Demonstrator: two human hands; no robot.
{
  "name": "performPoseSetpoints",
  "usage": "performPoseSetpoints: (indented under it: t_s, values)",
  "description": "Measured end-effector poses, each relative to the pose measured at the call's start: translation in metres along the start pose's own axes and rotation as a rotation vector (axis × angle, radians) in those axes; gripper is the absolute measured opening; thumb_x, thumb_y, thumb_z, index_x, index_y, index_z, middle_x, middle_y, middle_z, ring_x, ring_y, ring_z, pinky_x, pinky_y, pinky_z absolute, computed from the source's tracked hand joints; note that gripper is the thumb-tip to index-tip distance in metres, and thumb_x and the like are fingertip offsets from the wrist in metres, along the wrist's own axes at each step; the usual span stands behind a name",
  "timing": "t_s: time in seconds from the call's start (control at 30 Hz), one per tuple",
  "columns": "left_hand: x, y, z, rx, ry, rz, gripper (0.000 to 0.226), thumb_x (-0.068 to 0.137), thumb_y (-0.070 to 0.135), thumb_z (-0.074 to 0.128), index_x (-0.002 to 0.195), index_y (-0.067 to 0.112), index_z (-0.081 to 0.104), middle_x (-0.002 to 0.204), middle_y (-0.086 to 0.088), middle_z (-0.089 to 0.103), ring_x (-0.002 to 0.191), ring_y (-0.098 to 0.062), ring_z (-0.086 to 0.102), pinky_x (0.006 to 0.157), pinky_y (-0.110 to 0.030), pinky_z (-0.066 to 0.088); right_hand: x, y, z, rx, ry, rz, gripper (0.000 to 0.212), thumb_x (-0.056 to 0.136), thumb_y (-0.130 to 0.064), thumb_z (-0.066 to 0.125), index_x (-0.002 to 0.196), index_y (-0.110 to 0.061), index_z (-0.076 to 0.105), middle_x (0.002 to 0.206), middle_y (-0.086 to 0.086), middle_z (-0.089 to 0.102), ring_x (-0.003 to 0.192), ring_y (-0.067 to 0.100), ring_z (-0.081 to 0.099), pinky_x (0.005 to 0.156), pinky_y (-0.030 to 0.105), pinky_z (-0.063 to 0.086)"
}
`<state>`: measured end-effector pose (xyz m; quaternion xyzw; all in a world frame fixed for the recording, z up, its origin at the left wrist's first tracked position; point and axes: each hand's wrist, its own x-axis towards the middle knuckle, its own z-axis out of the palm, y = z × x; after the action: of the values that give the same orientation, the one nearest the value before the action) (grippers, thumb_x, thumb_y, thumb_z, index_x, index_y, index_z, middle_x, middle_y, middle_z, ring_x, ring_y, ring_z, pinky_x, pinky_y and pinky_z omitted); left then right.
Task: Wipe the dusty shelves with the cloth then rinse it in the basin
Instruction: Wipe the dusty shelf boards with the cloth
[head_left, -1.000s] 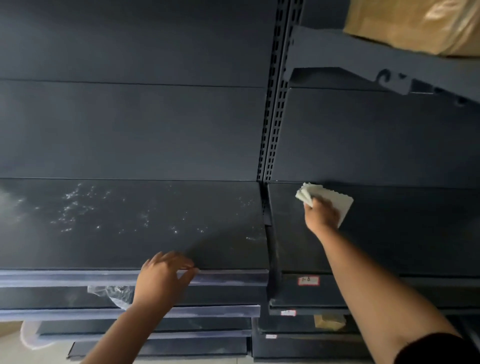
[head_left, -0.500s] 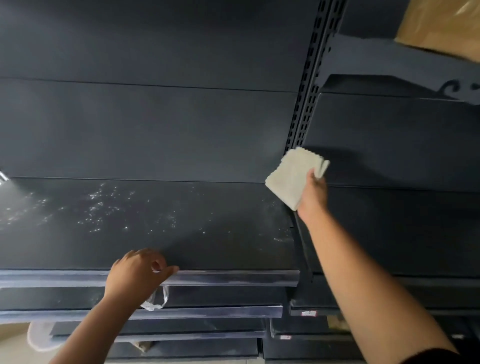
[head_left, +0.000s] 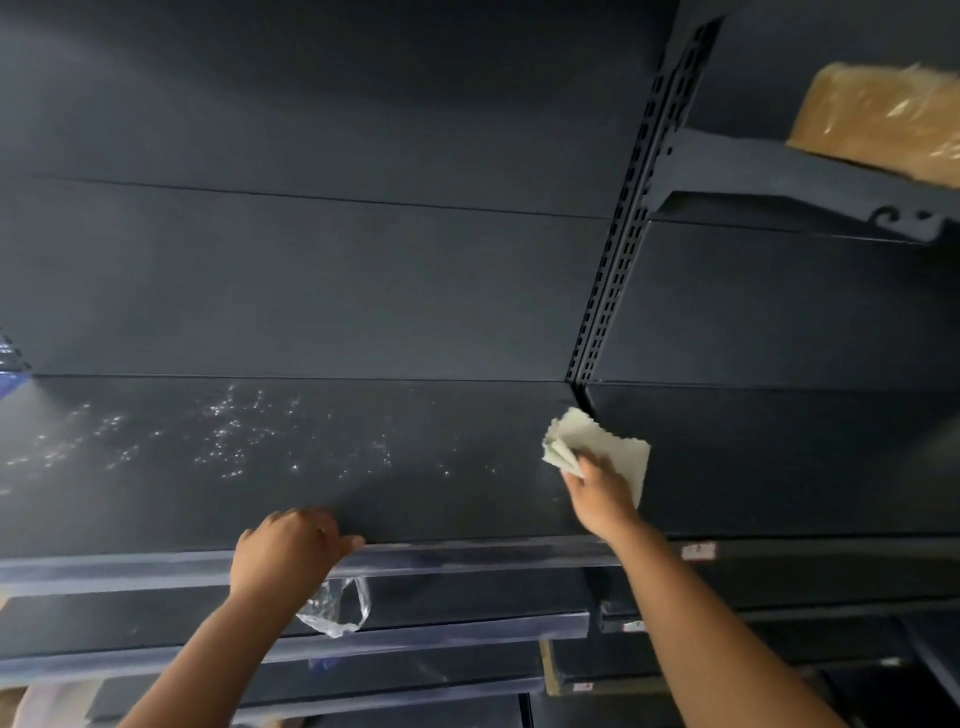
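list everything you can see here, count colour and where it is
shelf: one, dark grey with pale dust specks, centre left
neighbouring shelf: one, dark grey, to the right of the upright
slotted upright: one, black, between the two bays
upper shelf bracket: one, grey, top right
wrapped package: one, tan, on the upper right shelf
cloth: one, pale green-white, folded, at the shelf's right end
plastic bag: one, clear, hanging below the shelf's front edge
price tag: one, white and red, on the right shelf's edge
left hand: on the shelf's front edge
right hand: pressing the cloth
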<state>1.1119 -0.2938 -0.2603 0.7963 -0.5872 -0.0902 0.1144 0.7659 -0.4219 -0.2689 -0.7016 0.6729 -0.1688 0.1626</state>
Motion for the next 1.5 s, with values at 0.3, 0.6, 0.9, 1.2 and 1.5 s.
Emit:
performPoseSetpoints:
  t_s: [0.3, 0.6, 0.9, 1.2, 1.5]
  values:
    - [0.004, -0.006, 0.006, -0.025, 0.009, -0.033, 0.044, 0.072, 0.068, 0.058, 0.061, 0.026, 0.06, 0.055, 0.01, 0.06, 0.057, -0.008, 0.056, 0.058, -0.027, 0.042, -0.01, -0.108, 0.025, 1.088, -0.06, 0.23, 0.018, 0.095, -0.034, 0.049, 0.107, -0.025, 0.059, 0.108, 0.001, 0.066, 0.097, 0.018, 0.061, 0.089, 0.036, 0.05]
    - [0.004, -0.007, 0.011, -0.015, 0.024, -0.078, 0.043, 0.071, 0.068, 0.061, 0.055, 0.028, 0.059, 0.054, 0.012, 0.057, 0.059, -0.009, 0.053, 0.063, -0.031, 0.043, 0.007, -0.031, -0.056, 0.849, 0.466, 0.125, 0.027, 0.094, -0.033, 0.046, 0.116, -0.023, 0.056, 0.1, -0.002, 0.062, 0.092, 0.02, 0.06, 0.075, 0.029, 0.045]
    - [0.008, -0.009, 0.014, -0.097, -0.025, -0.135, 0.038, 0.074, 0.061, 0.067, 0.054, 0.03, 0.056, 0.06, 0.012, 0.059, 0.066, -0.016, 0.058, 0.071, -0.033, 0.047, 0.037, -0.023, 0.02, 0.025, 0.119, -0.09, 0.03, 0.094, -0.021, 0.049, 0.121, -0.012, 0.057, 0.117, 0.013, 0.063, 0.106, 0.033, 0.057, 0.09, 0.041, 0.046]
    - [0.004, -0.005, 0.011, -0.142, -0.014, -0.159, 0.034, 0.07, 0.058, 0.072, 0.055, 0.03, 0.059, 0.055, 0.01, 0.062, 0.058, -0.008, 0.058, 0.059, -0.026, 0.043, 0.022, -0.147, 0.064, 1.016, -0.201, 0.057, 0.026, 0.09, -0.028, 0.048, 0.11, -0.017, 0.06, 0.088, 0.0, 0.065, 0.071, 0.012, 0.057, 0.063, 0.024, 0.044]
    - [0.015, -0.012, 0.016, -0.039, -0.063, -0.179, 0.041, 0.069, 0.068, 0.065, 0.052, 0.034, 0.053, 0.056, 0.013, 0.058, 0.059, -0.008, 0.058, 0.063, -0.026, 0.051, 0.124, -0.016, -0.041, 0.868, 0.457, 0.165, 0.029, 0.093, -0.03, 0.047, 0.115, -0.015, 0.058, 0.106, 0.011, 0.066, 0.099, 0.033, 0.061, 0.072, 0.026, 0.04]
